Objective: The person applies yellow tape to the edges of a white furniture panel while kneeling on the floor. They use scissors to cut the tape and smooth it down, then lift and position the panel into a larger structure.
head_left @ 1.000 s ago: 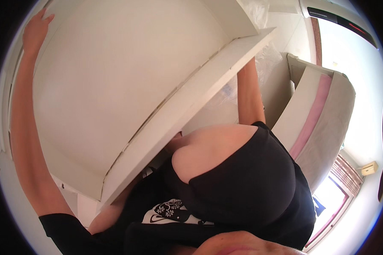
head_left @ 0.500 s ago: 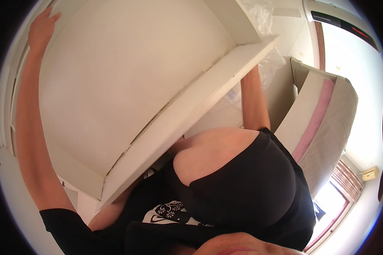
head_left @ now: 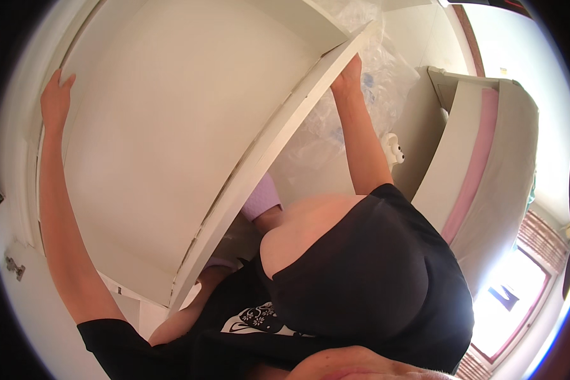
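Observation:
A large, shallow white drawer (head_left: 152, 139) is tilted in front of me, its wide flat base and raised sides facing me. My left hand (head_left: 56, 104) grips its left side, with the thumb over the edge and the other fingers partly hidden. On the right, my right hand (head_left: 348, 73) holds the far end of the long thick front side (head_left: 266, 149); most of its fingers are behind the board. Beneath that side, my foot wears a lilac slipper (head_left: 263, 199), close to the board.
Crumpled clear plastic sheeting (head_left: 377, 69) lies on the floor beyond my right arm. A padded grey bed frame with a pink strip (head_left: 472, 158) stands on the right. At the left is a white cabinet door with a metal hinge (head_left: 16, 269). A small white figure (head_left: 394, 149) sits near my right forearm.
The drawer has shifted and turned, its long side sitting farther left. My right hand, hidden before, now shows at its edge. My left hand appears lower; the lilac slipper has come into view.

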A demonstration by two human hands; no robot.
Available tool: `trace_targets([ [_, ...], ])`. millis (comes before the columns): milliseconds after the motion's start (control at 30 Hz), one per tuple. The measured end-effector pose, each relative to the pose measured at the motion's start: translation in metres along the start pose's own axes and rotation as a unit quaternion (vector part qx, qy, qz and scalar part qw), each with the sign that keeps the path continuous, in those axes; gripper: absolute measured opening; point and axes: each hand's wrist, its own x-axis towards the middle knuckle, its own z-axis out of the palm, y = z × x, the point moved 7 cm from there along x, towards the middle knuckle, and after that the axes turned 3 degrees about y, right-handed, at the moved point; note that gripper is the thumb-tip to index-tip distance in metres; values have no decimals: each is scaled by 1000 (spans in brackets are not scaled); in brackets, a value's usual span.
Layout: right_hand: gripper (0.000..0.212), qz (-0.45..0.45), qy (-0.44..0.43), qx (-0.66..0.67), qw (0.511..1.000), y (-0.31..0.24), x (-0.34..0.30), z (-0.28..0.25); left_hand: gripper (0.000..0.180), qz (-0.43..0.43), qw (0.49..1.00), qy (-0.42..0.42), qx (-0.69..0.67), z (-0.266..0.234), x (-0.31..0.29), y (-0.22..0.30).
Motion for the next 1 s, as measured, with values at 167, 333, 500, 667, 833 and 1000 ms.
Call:
trace_targets([
  [167,37,-22,-51,17,998,7,-10,-6,52,-13,999,-9,-46,-24,-15,-19],
  [333,42,-45,-46,58,996,10,-12,-15,52,-25,999,-41,5,-11,-33,-49],
  [500,78,38,65,34,997,38,-52,-12,52,0,999,-14,-40,-26,-54,-57],
  [667,57,-213,143,-259,931,-24,-136,29,55,143,989,-36,-4,-70,-84,21],
  [833,43,-436,-40,-411,800,-83,-161,82,63,18,988,-150,1,-103,-89,77],
  [1000,37,-242,112,-271,925,-74,-115,58,59,31,998,-18,50,-107,-113,-37],
])
